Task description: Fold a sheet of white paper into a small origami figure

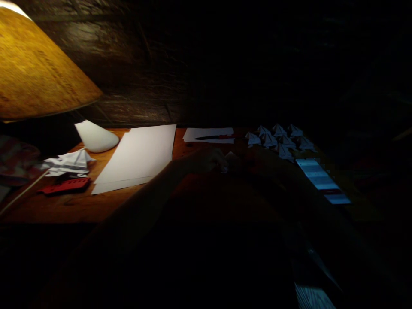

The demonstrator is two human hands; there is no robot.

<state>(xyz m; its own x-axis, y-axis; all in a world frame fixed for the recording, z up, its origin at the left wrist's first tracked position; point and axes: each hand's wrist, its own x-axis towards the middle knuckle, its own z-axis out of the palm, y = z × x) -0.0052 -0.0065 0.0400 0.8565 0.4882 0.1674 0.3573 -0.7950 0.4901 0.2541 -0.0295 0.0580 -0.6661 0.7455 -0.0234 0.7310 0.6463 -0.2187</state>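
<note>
Close together over the middle of the table, my two hands meet at a small piece of folded paper. My left hand has its fingers curled and pinches the paper's left side. In deep shadow, my right hand closes on the other side; its fingers barely show. Just behind the hands, a knife with a dark blade and red handle lies across a small stack of cut paper. To the right stand several folded paper figures in a cluster.
Large white sheets lie on the wooden table at left. Beyond them are a lamp base under a yellow shade, crumpled paper and a red object. A lit phone lies at right.
</note>
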